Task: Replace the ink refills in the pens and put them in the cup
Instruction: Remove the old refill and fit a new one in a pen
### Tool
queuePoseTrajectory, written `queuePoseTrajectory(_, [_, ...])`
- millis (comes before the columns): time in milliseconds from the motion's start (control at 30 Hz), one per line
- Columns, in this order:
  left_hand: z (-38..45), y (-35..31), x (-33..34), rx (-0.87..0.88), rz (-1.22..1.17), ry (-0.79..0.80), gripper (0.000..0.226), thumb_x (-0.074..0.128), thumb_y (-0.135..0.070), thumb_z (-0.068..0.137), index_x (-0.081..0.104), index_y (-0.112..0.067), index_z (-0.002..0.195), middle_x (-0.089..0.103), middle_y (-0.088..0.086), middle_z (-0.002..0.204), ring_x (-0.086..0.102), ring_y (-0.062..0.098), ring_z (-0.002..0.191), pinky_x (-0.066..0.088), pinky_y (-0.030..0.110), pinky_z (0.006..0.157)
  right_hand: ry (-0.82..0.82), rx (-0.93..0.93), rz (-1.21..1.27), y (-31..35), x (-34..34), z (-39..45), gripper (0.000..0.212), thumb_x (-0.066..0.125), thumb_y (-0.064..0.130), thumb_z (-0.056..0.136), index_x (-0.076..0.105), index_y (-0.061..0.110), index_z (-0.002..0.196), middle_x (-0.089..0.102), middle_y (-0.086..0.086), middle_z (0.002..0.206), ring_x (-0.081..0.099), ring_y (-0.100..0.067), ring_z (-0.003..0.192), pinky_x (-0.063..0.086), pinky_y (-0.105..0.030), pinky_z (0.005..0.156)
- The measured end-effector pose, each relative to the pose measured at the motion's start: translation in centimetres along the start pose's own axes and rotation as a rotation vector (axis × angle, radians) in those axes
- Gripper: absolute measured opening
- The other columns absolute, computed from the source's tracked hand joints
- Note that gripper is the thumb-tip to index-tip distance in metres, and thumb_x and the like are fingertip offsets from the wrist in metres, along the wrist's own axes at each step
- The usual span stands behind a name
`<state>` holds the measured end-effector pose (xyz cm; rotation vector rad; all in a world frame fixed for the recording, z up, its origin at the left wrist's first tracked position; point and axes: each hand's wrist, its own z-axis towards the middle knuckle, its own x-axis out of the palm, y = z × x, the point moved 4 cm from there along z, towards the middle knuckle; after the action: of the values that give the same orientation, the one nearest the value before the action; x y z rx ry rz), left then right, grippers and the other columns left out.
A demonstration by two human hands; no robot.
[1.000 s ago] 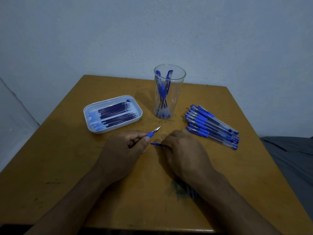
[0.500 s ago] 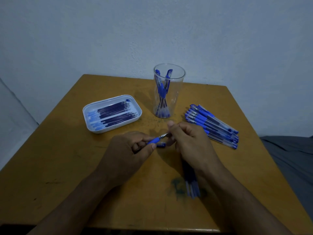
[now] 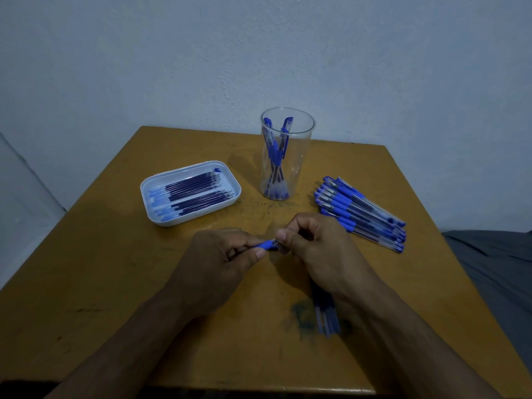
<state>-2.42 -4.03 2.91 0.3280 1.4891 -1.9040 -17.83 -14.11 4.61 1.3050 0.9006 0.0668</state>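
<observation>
My left hand (image 3: 218, 260) grips a pen (image 3: 267, 245) by its blue grip section, tip pointing right. My right hand (image 3: 316, 249) pinches the pen's tip end with thumb and fingers; what it holds there is hidden. A clear cup (image 3: 286, 154) with a few blue pens in it stands at the table's middle back. A white tray (image 3: 161, 217) of ink refills sits at the left. A pile of blue pens (image 3: 359, 211) lies at the right.
The wooden table (image 3: 115, 283) has ink stains near the front. Several refills (image 3: 326, 315) lie on it under my right forearm. A pale wall stands behind, and grey fabric (image 3: 495, 269) lies off the table's right edge.
My right hand rose from the table and came to the pen's tip, now pinching it. My left hand kept hold of the pen and shifted slightly.
</observation>
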Motion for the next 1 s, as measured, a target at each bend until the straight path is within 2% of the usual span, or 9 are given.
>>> queuePoseTrajectory(367, [0.03, 0.37, 0.04, -0.025, -0.057, 0.023, 0.017, 0.071, -0.02, 0.091, 0.078, -0.026, 0.105, 0.067, -0.022, 0.074, 0.062, 0.005, 0.068, 0.04, 0.009, 0.059, 0.025, 0.01, 0.046, 0.02, -0.11, -0.16, 0.019, 0.067, 0.032, 0.096, 0.071, 0.021, 0.081, 0.061, 0.008, 0.058, 0.049, 0.002, 0.05, 0.035, -0.014, 0.048])
queuePoseTrajectory(500, [0.07, 0.53, -0.14, -0.018, -0.068, 0.019, 0.014, 0.066, -0.032, 0.091, 0.078, -0.029, 0.098, 0.067, -0.012, 0.068, 0.063, 0.013, 0.063, 0.044, 0.02, 0.054, 0.041, -0.043, 0.095, 0.35, 0.19, -0.27, 0.009, 0.07, 0.016, 0.094, 0.07, 0.021, 0.086, 0.066, -0.002, 0.071, 0.057, -0.006, 0.061, 0.046, -0.022, 0.056])
queuePoseTrajectory(633, [0.06, 0.64, -0.19, -0.023, -0.099, -0.006, 0.017, 0.063, -0.035, 0.089, 0.077, -0.032, 0.098, 0.067, -0.009, 0.067, 0.064, 0.015, 0.062, 0.048, 0.029, 0.055, 0.05, -0.042, 0.153, 0.62, 0.04, -0.2, 0.012, 0.073, 0.011, 0.09, 0.072, 0.023, 0.095, 0.069, -0.006, 0.08, 0.062, -0.013, 0.064, 0.048, -0.023, 0.059])
queuePoseTrajectory(733, [0.01, 0.61, -0.11, -0.017, -0.102, -0.018, 0.017, 0.065, -0.033, 0.09, 0.078, -0.03, 0.1, 0.068, -0.011, 0.068, 0.063, 0.015, 0.062, 0.048, 0.033, 0.056, 0.08, -0.003, 0.137, 0.42, 0.03, -0.17, 0.034, 0.081, 0.027, 0.084, 0.067, 0.034, 0.114, 0.071, 0.003, 0.089, 0.067, -0.022, 0.074, 0.052, -0.032, 0.065])
queuePoseTrajectory(800, [0.02, 0.53, -0.1, -0.017, -0.104, -0.023, 0.017, 0.064, -0.034, 0.09, 0.078, -0.032, 0.1, 0.068, -0.012, 0.068, 0.063, 0.015, 0.061, 0.048, 0.033, 0.056, 0.043, 0.016, 0.105, 0.41, -0.23, -0.16, 0.026, 0.077, 0.041, 0.084, 0.068, 0.033, 0.107, 0.071, 0.005, 0.084, 0.062, -0.013, 0.065, 0.048, -0.031, 0.06])
queuePoseTrajectory(833, [0.01, 0.48, -0.11, -0.016, -0.113, -0.024, 0.016, 0.064, -0.034, 0.089, 0.077, -0.035, 0.099, 0.068, -0.013, 0.068, 0.063, 0.014, 0.061, 0.049, 0.031, 0.056, 0.021, 0.015, 0.083, 0.52, -0.37, -0.2, 0.021, 0.073, 0.046, 0.087, 0.07, 0.029, 0.098, 0.068, 0.006, 0.076, 0.057, -0.006, 0.059, 0.044, -0.028, 0.057])
queuePoseTrajectory(867, [0.0, 0.4, -0.11, -0.014, -0.123, -0.023, 0.015, 0.064, -0.034, 0.089, 0.075, -0.038, 0.098, 0.067, -0.014, 0.068, 0.063, 0.012, 0.061, 0.048, 0.029, 0.056, 0.007, 0.007, 0.059, 0.41, -0.48, -0.16, 0.025, 0.068, 0.049, 0.089, 0.071, 0.024, 0.089, 0.063, 0.007, 0.066, 0.051, -0.004, 0.054, 0.04, -0.024, 0.054])
queuePoseTrajectory(933, [0.01, 0.31, -0.1, -0.016, -0.126, -0.021, 0.014, 0.064, -0.035, 0.088, 0.072, -0.043, 0.096, 0.067, -0.015, 0.067, 0.063, 0.013, 0.061, 0.048, 0.029, 0.057, 0.002, 0.009, 0.063, 0.42, -0.58, -0.14, 0.031, 0.064, 0.047, 0.092, 0.07, 0.019, 0.08, 0.056, 0.008, 0.056, 0.046, -0.002, 0.049, 0.036, -0.02, 0.049])
queuePoseTrajectory(1000, [0.01, 0.35, -0.07, -0.021, -0.118, -0.02, 0.013, 0.065, -0.034, 0.09, 0.073, -0.042, 0.096, 0.068, -0.014, 0.067, 0.063, 0.015, 0.062, 0.049, 0.032, 0.057, 0.019, -0.005, 0.059, 0.44, -0.65, -0.16, 0.026, 0.066, 0.04, 0.094, 0.07, 0.018, 0.081, 0.056, 0.008, 0.055, 0.046, -0.001, 0.049, 0.036, -0.018, 0.048])
